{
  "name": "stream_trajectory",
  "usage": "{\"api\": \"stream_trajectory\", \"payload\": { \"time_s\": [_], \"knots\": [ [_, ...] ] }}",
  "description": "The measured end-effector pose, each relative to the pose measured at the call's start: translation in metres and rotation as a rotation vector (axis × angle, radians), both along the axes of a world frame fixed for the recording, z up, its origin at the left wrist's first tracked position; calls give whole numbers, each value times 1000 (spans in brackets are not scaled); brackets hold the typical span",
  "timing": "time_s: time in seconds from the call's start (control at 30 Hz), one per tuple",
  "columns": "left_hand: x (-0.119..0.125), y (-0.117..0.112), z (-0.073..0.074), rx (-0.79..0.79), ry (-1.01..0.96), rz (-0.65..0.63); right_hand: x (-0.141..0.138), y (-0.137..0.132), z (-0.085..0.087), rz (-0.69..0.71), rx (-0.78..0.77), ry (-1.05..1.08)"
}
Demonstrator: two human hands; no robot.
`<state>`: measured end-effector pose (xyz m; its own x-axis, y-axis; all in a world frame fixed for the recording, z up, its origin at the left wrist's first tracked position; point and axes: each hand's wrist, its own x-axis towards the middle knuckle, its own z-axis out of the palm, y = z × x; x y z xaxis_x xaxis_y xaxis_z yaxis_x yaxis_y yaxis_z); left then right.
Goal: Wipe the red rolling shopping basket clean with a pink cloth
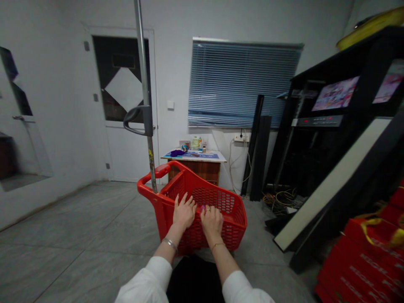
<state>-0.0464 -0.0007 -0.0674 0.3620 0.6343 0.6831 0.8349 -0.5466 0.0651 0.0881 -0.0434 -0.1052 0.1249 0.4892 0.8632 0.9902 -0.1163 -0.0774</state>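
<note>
A red plastic shopping cart [232,235] with perforated sides stands right in front of me. My left hand [184,211] lies on its near rim, palm down, with the fingers spread apart. Just to the right, my right hand [212,219] is closed at the same rim, its fingers curled. Bits of a small pink-purple piece [202,208] show beside those fingers; most of it is hidden, and I cannot tell its material. At the cart's left end is the red handle [162,170]. A metal pole [143,63] with a grey grip [147,120] rises there.
Behind the cart, a low desk [217,156] carries bottles and a purple cloth [176,152]. Dark panels [255,155] lean by the window blinds [243,84]. To the right stand a black rack [334,63], a slanting pale board [334,181], loose cables [285,197] and stacked red boxes [356,261].
</note>
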Motion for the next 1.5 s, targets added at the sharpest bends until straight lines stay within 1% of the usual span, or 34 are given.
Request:
{"api": "stream_trajectory", "payload": {
  "time_s": [0.07,0.13,0.27,0.33,0.4,0.57,0.73,0.8,0.87,1.0,1.07,1.13,1.2,1.23,1.3,1.37,1.43,1.5],
  "knots": [
    [-3,0,1,-2,4,3,2,-1,-1,32,-22,-17],
    [-5,1,2,-12,9,9,20,-7,-4,37,-32,-49],
    [-2,2,3,-28,15,1,64,-22,-11,-66,8,-67],
    [2,1,2,-27,11,-2,76,-27,-12,-108,23,-67],
    [5,0,1,-26,8,-4,80,-29,-12,-133,31,-62],
    [9,-6,-1,-18,2,-17,80,-37,-11,-140,18,-61],
    [11,-13,0,-22,-27,-16,79,-44,-10,-184,-30,-14],
    [13,-14,0,-32,-32,-6,72,-40,-8,-211,-44,20],
    [13,-14,1,-36,-33,5,57,-31,-5,-206,-54,38],
    [12,-12,2,-27,-21,21,15,-9,-1,-89,-61,21],
    [9,-11,1,-19,-7,18,2,-2,-1,-38,-66,37],
    [6,-8,-1,-12,7,5,3,0,-4,27,-71,46],
    [3,-6,-3,-6,9,-4,17,-2,-8,86,-58,40],
    [2,-5,-3,-4,6,-5,27,-3,-10,92,-42,46],
    [2,-3,-4,1,-9,-6,43,-6,-13,37,5,99],
    [5,-2,-4,-1,-26,-7,48,-7,-12,-65,35,192],
    [8,-3,-3,-8,-39,-6,37,-4,-9,-130,23,259],
    [9,-5,0,-18,-47,-3,17,0,-4,-111,-12,252]
  ]
}}
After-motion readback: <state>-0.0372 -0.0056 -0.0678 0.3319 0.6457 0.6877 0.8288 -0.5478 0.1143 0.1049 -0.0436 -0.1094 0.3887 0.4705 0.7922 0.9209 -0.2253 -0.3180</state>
